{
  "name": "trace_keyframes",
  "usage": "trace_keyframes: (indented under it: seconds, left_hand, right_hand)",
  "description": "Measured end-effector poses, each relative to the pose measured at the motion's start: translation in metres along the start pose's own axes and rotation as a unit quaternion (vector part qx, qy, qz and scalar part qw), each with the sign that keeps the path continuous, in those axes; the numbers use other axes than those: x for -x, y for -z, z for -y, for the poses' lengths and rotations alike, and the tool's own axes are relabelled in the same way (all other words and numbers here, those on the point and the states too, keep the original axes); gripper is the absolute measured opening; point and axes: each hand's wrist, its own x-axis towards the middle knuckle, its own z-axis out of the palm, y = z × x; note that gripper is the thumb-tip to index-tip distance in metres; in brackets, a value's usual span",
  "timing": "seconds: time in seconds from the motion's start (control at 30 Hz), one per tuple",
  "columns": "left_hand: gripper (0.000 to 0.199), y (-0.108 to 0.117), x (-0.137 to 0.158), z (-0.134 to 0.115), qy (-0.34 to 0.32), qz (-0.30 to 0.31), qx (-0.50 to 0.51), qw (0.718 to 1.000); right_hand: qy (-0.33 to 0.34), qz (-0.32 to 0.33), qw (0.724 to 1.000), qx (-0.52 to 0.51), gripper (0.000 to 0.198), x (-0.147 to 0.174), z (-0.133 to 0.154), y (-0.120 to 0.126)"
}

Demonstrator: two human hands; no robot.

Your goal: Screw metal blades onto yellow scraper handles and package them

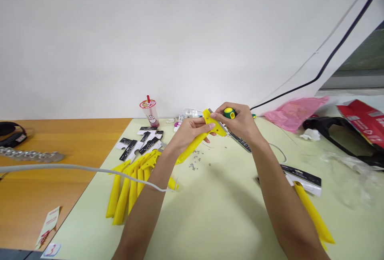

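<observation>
Above the middle of the pale table, my left hand [192, 132] grips a yellow scraper [192, 149] near its head, the handle slanting down to the left. My right hand [238, 122] is closed at the scraper's metal blade edge, thumb and fingers pinching there. A green and yellow screwdriver handle [229, 113] shows at the right hand, tucked in its fingers. Small screws [193, 167] lie scattered on the table below the hands. Several more yellow scrapers [132, 190] are piled to the left, partly behind my left forearm.
Black and white packs [141, 144] and a drink cup [150, 112] stand back left. A remote [241, 142] lies behind my right wrist. On the right are a yellow scraper [313, 212], a carded pack [303, 180] and a pink bag [295, 112]. A white cable [90, 168] crosses the left foreground.
</observation>
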Motion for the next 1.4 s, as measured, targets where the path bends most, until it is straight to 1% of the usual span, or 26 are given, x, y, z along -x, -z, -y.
trace_keyframes:
  seconds: [0.1,0.3,0.53,0.7,0.87,0.97,1.23,1.4]
  left_hand:
    - [0.053,0.001,0.0,0.001,0.007,0.003,0.0,1.0]
    - [0.049,0.003,-0.001,0.003,0.01,0.01,0.009,1.0]
    - [0.053,-0.001,-0.001,0.002,0.012,-0.004,0.007,1.0]
    - [0.054,-0.003,-0.001,0.001,0.004,-0.013,0.009,1.0]
    - [0.054,-0.002,-0.002,0.002,-0.023,-0.037,0.011,0.999]
    - [0.054,-0.001,-0.002,0.003,-0.033,-0.039,-0.001,0.999]
    - [0.055,-0.002,-0.001,0.002,-0.024,-0.04,-0.011,0.999]
    - [0.052,-0.001,0.0,0.001,-0.024,-0.036,-0.012,0.999]
  right_hand:
    - [0.002,-0.012,1.0,-0.015,0.048,0.0,0.0,-0.003]
    - [-0.002,-0.01,1.0,-0.02,0.05,-0.002,-0.001,-0.006]
    - [-0.004,0.003,1.0,-0.004,0.054,-0.002,0.001,-0.004]
    - [0.012,0.016,0.999,0.028,0.049,0.0,0.002,-0.001]
    - [0.038,0.027,0.997,0.059,0.042,0.001,0.001,0.006]
    - [0.049,0.042,0.995,0.074,0.039,0.001,0.002,0.011]
    - [0.043,0.074,0.994,0.073,0.036,0.002,0.003,0.017]
    - [0.039,0.079,0.993,0.077,0.037,0.001,0.0,0.019]
